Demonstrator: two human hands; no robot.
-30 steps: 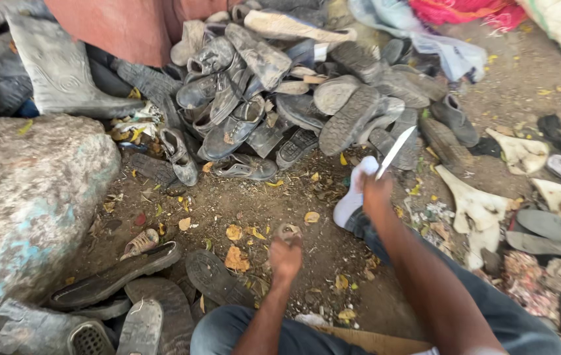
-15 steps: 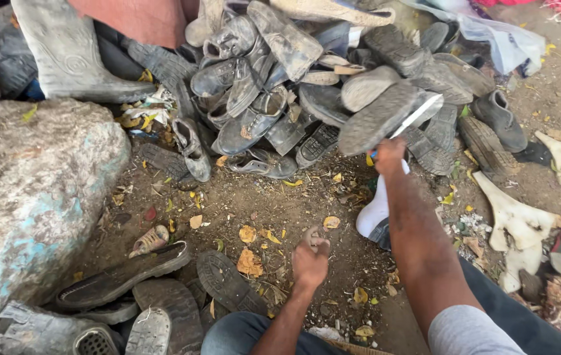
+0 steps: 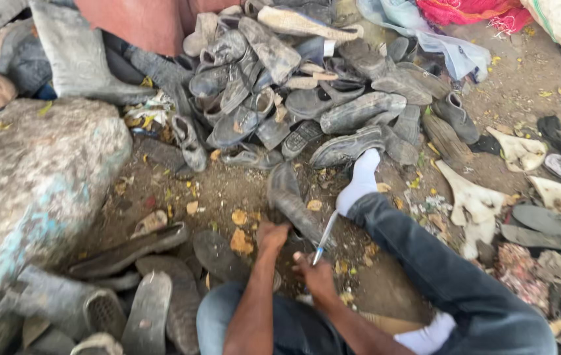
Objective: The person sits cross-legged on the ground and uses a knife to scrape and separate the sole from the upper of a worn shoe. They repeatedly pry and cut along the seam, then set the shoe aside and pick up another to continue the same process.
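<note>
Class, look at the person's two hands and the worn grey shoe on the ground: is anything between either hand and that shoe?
Nothing visible. The left hand already grips the near end of the grey shoe. The right hand holds a blade whose tip is at the shoe, with no other object between.

Head view, looking down (close), forward-tilted

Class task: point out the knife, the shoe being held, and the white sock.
knife (image 3: 325, 238), head view, middle of the blade.
shoe (image 3: 290, 200), head view, upper side.
white sock (image 3: 359, 184), head view, top of the foot.
</note>
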